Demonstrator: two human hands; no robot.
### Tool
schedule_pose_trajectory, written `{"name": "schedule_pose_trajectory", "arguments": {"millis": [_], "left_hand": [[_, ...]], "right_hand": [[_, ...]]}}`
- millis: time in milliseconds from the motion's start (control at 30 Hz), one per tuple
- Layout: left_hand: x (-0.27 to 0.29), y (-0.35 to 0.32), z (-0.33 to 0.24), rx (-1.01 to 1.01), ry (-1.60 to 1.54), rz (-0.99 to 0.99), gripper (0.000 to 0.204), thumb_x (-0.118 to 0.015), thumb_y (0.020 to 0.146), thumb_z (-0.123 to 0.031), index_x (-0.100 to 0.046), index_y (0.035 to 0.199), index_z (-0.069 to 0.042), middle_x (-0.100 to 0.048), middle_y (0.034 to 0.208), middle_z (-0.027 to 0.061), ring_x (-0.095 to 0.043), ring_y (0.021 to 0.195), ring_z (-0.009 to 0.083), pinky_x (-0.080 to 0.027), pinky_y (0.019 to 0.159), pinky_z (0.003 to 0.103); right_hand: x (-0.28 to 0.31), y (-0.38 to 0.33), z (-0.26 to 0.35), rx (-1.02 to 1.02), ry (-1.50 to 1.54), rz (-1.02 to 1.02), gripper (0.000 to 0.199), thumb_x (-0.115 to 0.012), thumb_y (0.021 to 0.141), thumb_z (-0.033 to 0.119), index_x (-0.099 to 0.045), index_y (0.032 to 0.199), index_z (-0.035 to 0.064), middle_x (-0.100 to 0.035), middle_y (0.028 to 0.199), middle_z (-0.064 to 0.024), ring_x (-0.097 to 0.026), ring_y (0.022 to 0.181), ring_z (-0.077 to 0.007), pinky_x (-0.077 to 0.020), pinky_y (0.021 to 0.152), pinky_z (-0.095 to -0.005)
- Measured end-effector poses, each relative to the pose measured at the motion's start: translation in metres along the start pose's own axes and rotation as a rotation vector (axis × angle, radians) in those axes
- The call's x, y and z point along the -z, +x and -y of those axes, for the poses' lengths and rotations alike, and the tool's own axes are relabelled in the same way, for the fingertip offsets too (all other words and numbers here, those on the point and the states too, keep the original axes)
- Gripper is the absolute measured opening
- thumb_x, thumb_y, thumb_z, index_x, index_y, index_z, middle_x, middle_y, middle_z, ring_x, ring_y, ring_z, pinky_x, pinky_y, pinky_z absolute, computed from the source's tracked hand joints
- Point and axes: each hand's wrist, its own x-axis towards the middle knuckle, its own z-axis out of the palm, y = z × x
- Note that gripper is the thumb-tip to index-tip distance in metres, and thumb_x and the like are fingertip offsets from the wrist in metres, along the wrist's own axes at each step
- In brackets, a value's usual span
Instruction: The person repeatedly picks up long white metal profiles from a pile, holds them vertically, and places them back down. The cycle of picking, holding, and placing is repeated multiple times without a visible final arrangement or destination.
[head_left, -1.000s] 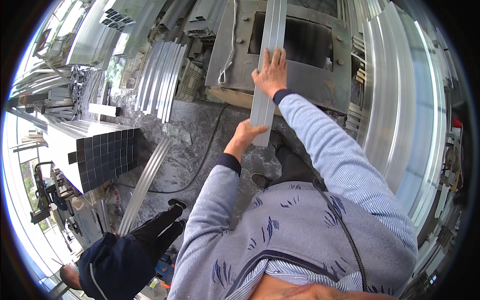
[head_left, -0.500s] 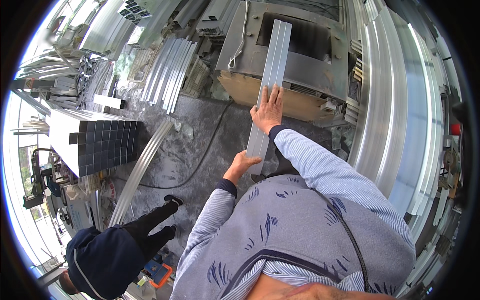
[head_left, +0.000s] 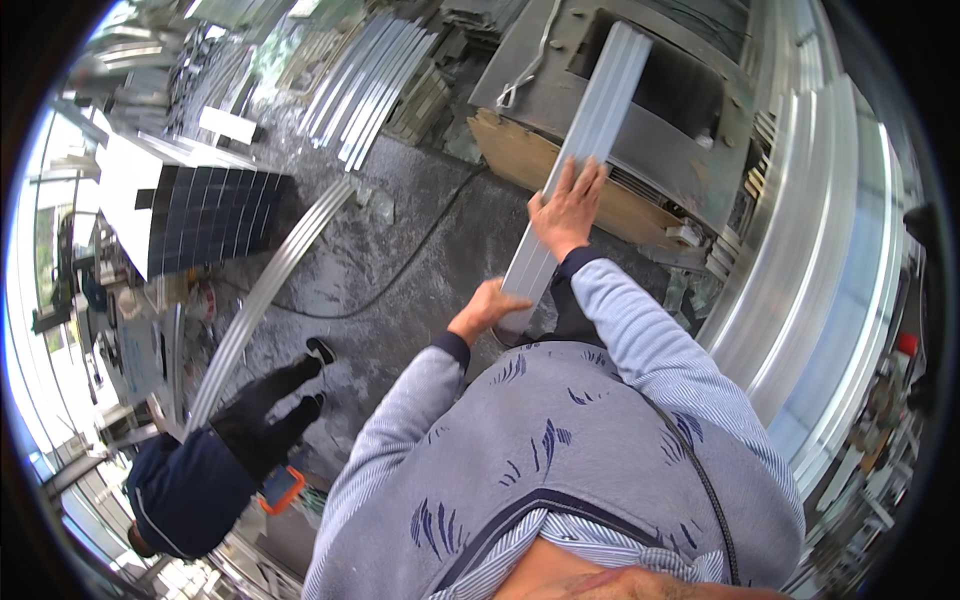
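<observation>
A long silver-grey metal profile (head_left: 600, 110) with lengthwise grooves slants away from my body. Its far end lies over the dark opening of a grey metal-topped bench (head_left: 650, 150). Near the close end, my left hand (head_left: 490, 308) is closed on its left edge, thumb on top and the other fingers hidden underneath. Farther along, my right hand (head_left: 570, 205) rests on the upper face, fingers stretched out along it and thumb by the left edge. The profile's nearest end sits just in front of my waist.
Long metal profiles (head_left: 800, 230) line the right side. On the left are a block of stacked dark-ended tubes (head_left: 215, 215), a bundle of strips (head_left: 365, 85) and a long profile (head_left: 265, 290). A cable (head_left: 400, 275) crosses the floor. Another person (head_left: 200, 490) stands lower left.
The whole view has shifted and turned, so the bench and profile appear farther right. Both hands keep their places on the profile, which lies much as before over the opening.
</observation>
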Motion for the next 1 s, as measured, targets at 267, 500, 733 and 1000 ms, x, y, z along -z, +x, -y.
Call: {"name": "schedule_pose_trajectory", "arguments": {"millis": [267, 500, 733, 1000], "left_hand": [[-0.006, 0.162, -0.18, -0.17, 0.324, -0.049, 0.06, -0.096, 0.085, -0.04, -0.082, 0.127, 0.0, -0.084, 0.116, 0.0146, -0.078, 0.106, 0.0236, -0.061, 0.096, 0.04], [-0.005, 0.193, -0.24, -0.085, 0.301, -0.017, 0.062, -0.095, 0.086, -0.046, -0.083, 0.128, -0.002, -0.084, 0.119, 0.0159, -0.078, 0.111, 0.0241, -0.06, 0.097, 0.039], [0.011, 0.109, -0.125, -0.109, 0.283, -0.017, 0.061, -0.095, 0.087, -0.039, -0.079, 0.131, 0.001, -0.083, 0.119, 0.0162, -0.078, 0.108, 0.0254, -0.06, 0.099, 0.039], [0.016, 0.018, -0.028, -0.04, 0.2, -0.026, 0.053, -0.095, 0.09, -0.029, -0.079, 0.132, 0.0, -0.083, 0.118, 0.0086, -0.076, 0.107, 0.0186, -0.06, 0.098, 0.036]], "right_hand": [[-0.02, 0.231, -0.089, -0.008, -0.193, -0.066, 0.088, -0.066, 0.095, 0.05, -0.047, 0.167, 0.0044, -0.037, 0.173, -0.0336, -0.026, 0.165, -0.0525, -0.0341, 0.129, -0.0672], [-0.023, 0.299, -0.112, -0.064, -0.245, 0.008, 0.091, -0.06, 0.095, 0.056, -0.046, 0.17, 0.0058, -0.038, 0.173, -0.0322, -0.028, 0.165, -0.0512, -0.0301, 0.133, -0.0614], [-0.033, 0.161, -0.06, 0.075, -0.236, -0.1, 0.086, -0.066, 0.095, 0.044, -0.047, 0.163, -0.0038, -0.037, 0.167, -0.0438, -0.029, 0.161, -0.0612, -0.0268, 0.135, -0.0624], [-0.003, 0.038, 0.006, -0.034, -0.136, 0.053, 0.095, -0.071, 0.091, 0.043, -0.042, 0.169, -0.0029, -0.031, 0.172, -0.0423, -0.018, 0.165, -0.0621, -0.0174, 0.14, -0.0601]]}}
